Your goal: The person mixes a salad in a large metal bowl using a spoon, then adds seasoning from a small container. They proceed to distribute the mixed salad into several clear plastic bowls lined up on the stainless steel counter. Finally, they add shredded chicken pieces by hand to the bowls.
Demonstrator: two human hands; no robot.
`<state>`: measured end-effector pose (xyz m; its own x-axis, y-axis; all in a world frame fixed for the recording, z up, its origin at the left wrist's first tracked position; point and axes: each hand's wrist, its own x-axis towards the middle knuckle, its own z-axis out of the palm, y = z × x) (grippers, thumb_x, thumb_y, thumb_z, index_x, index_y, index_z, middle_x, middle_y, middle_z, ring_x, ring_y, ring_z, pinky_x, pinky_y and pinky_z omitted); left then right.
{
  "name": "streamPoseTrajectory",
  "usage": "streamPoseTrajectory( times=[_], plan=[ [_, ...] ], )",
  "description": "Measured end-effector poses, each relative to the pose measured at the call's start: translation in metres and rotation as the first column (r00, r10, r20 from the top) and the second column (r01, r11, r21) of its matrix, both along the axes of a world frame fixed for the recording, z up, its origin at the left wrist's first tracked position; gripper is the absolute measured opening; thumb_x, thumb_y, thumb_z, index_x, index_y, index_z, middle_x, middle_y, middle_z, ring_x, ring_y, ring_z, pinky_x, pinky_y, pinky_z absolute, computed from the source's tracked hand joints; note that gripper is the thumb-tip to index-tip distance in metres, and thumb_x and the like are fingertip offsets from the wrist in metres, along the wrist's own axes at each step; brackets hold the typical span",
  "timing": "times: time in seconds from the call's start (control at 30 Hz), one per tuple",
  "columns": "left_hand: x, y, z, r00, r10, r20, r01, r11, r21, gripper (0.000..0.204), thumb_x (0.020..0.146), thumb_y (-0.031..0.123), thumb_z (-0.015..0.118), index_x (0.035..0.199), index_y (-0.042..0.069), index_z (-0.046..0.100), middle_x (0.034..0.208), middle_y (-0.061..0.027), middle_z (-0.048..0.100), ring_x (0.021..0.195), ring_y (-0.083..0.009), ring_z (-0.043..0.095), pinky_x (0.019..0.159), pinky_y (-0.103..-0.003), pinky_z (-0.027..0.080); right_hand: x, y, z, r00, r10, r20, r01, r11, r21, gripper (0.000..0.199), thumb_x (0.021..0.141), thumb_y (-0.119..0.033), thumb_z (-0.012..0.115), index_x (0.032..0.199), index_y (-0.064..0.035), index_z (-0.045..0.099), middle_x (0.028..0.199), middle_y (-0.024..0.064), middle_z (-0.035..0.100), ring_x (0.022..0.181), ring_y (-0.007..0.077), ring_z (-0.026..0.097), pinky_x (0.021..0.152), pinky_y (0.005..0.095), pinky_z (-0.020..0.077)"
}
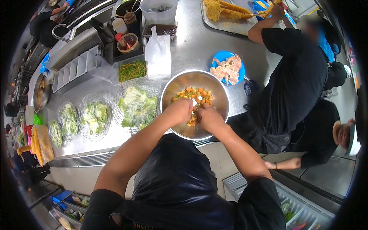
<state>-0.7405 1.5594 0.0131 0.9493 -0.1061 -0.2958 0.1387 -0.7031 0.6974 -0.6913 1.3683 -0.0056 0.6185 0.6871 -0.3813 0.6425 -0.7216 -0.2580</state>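
A large steel mixing bowl (221, 91) stands at the table's near edge. Inside lies a heap of orange-brown cubes like croutons (190, 93), mixed with green bits. Small white pieces (197, 101) show between my hands on top of the heap. My left hand (181, 111) is closed in a fist over the left of the heap. Just right of it, my right hand (210, 118) has its fingers curled down against the cubes. What either hand holds is hidden under the fingers.
Several glass plates of lettuce with grated topping (138, 101) line the table leftward. Behind stand a tub of green strips (132, 71) and white bags (157, 57). A blue plate of raw meat (228, 68) lies right of the bowl. A co-worker (295, 76) stands close by on the right.
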Motion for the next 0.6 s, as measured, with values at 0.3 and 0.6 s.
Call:
streamPoseTrajectory(
  times=[0.3,0.6],
  plan=[
    [0.006,-0.022,-0.033,0.939,-0.266,0.217,0.214,0.948,0.237,0.017,0.088,0.000,0.057,0.104,0.000,0.063,0.103,-0.0231,0.064,0.103,-0.0399,0.065,0.087,-0.049,0.052,0.046,-0.037,0.060,0.205,-0.049,-0.978,0.846,0.512,0.151,0.014,0.081,-0.005,0.066,0.095,-0.0020,0.064,0.098,0.0082,0.065,0.085,0.0195,0.067,0.072,0.0365,0.0568],
    [-0.004,0.013,0.035,0.975,0.223,0.008,-0.205,0.909,-0.362,0.032,0.083,0.020,0.082,0.093,0.004,0.056,0.081,-0.0110,0.063,0.079,-0.0226,0.062,0.068,-0.036,0.049,0.021,-0.023,0.052,-0.074,0.064,-0.995,0.981,0.184,-0.061,0.028,0.096,-0.023,0.061,0.112,-0.0003,0.061,0.105,0.0146,0.065,0.084,0.0253,0.064,0.067,0.0347,0.0563]
  ],
)
